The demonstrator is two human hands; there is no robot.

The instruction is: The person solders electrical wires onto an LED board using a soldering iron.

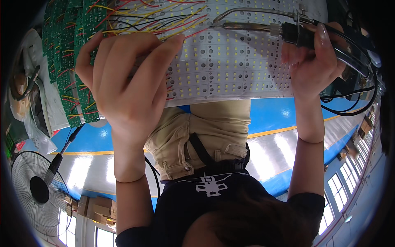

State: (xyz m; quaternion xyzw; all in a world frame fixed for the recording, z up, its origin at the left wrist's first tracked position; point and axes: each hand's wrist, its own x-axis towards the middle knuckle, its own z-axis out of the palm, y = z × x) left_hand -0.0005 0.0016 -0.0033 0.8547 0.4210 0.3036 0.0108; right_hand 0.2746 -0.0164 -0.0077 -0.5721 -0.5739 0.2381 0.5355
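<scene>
From here, the left hand pinches a red wire over the white light board, the right hand grips a soldering iron tipped at its end, and farther rows look wired while nearer ones, bare along that column, seem left to do.
</scene>
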